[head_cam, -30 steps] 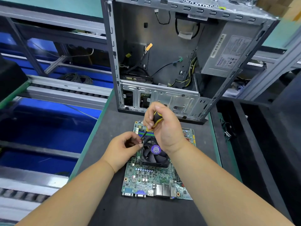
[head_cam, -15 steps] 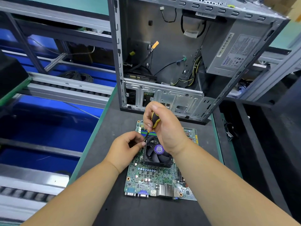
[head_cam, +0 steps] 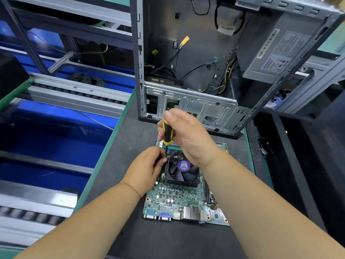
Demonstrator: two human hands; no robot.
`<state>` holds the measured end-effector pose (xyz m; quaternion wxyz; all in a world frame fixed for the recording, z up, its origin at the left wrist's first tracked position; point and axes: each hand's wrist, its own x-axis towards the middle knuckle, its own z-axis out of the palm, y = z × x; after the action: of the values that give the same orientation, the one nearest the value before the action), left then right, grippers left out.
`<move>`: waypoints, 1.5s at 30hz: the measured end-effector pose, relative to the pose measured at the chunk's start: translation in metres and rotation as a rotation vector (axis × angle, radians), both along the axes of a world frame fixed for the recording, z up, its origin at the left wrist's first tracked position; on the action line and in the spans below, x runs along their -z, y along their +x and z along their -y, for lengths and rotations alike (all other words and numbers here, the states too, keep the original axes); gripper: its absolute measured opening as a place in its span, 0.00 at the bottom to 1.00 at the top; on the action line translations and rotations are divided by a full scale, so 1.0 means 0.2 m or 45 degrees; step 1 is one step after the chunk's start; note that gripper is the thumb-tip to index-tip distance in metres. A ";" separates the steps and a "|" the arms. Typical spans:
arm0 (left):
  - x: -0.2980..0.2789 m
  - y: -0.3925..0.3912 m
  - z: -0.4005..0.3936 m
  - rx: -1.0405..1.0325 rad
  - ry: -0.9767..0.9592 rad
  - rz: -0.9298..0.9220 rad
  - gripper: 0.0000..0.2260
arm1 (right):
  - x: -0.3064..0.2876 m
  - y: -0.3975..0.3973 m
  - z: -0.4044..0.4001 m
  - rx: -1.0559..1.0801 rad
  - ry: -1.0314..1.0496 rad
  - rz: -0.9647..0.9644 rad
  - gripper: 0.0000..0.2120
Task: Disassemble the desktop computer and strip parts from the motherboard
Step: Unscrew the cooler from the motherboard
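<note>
Head view. A green rectangular motherboard [head_cam: 179, 200] is shown lying flat on the dark grey counter [head_cam: 130, 139], just near of the opened grey steel computer case [head_cam: 196, 109]. A yellow-and-black-handled screwdriver [head_cam: 167, 134] is gripped by the curled fingers of the right hand [head_cam: 188, 136], its long axis running almost upright, tilted slightly. The tip is set at the far-left corner of the black square cooling fan [head_cam: 182, 170]. The shaft is pinched near that corner by the fingers of the left hand [head_cam: 147, 168], the nearer hand to the fastener. The fastener itself is hidden. Loosening of this corner is judged to be in hand.
</note>
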<state>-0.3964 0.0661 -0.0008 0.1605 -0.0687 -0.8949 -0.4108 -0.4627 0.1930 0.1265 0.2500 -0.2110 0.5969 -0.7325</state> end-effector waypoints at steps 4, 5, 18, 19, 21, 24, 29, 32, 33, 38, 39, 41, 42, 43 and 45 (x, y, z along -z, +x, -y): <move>0.00 -0.01 0.00 -0.010 0.005 -0.024 0.03 | 0.05 0.05 0.04 0.073 -0.065 -0.076 0.14; 0.00 0.00 0.00 -0.018 0.014 -0.029 0.03 | 0.05 0.06 0.04 0.098 -0.084 -0.089 0.15; 0.00 -0.01 0.01 -0.030 0.058 -0.055 0.03 | 0.05 -0.01 0.08 -0.060 -0.166 -0.016 0.19; 0.00 -0.01 0.01 -0.024 0.055 -0.054 0.03 | 0.04 -0.02 0.09 -0.095 -0.157 0.009 0.19; 0.00 -0.01 0.01 -0.011 0.050 -0.059 0.03 | 0.03 -0.04 0.09 -0.158 -0.128 0.051 0.19; 0.00 -0.01 0.01 -0.002 0.065 -0.062 0.04 | 0.02 -0.04 0.08 -0.153 -0.063 0.055 0.18; 0.00 -0.02 0.01 0.031 0.063 -0.050 0.05 | 0.05 0.00 0.07 0.127 -0.118 0.031 0.16; -0.01 -0.02 0.02 0.041 0.045 -0.062 0.05 | 0.05 0.04 0.09 0.207 -0.152 0.006 0.18; -0.01 -0.03 0.02 0.043 0.041 -0.063 0.05 | 0.04 0.05 0.09 0.204 -0.180 -0.007 0.19; -0.01 -0.03 0.01 0.054 0.037 -0.054 0.05 | 0.03 0.05 0.10 0.155 -0.203 -0.009 0.20; -0.01 -0.03 0.01 0.055 0.026 -0.052 0.05 | 0.03 0.04 0.10 0.160 -0.191 -0.014 0.18; -0.01 -0.03 0.01 0.054 0.007 -0.046 0.05 | 0.03 0.05 0.10 0.213 -0.172 -0.030 0.11; -0.01 -0.03 0.01 0.051 0.004 -0.044 0.05 | 0.03 0.05 0.09 0.258 -0.161 -0.031 0.09; -0.01 -0.03 0.01 0.048 0.003 -0.041 0.05 | 0.03 0.04 0.08 0.305 -0.152 -0.028 0.09; 0.00 -0.02 0.01 0.046 0.001 -0.038 0.05 | 0.03 0.04 0.07 0.378 -0.138 -0.022 0.09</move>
<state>-0.4009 0.0643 -0.0003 0.1663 -0.0910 -0.8908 -0.4130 -0.4550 0.1796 0.1207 0.1220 -0.1398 0.5834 -0.7907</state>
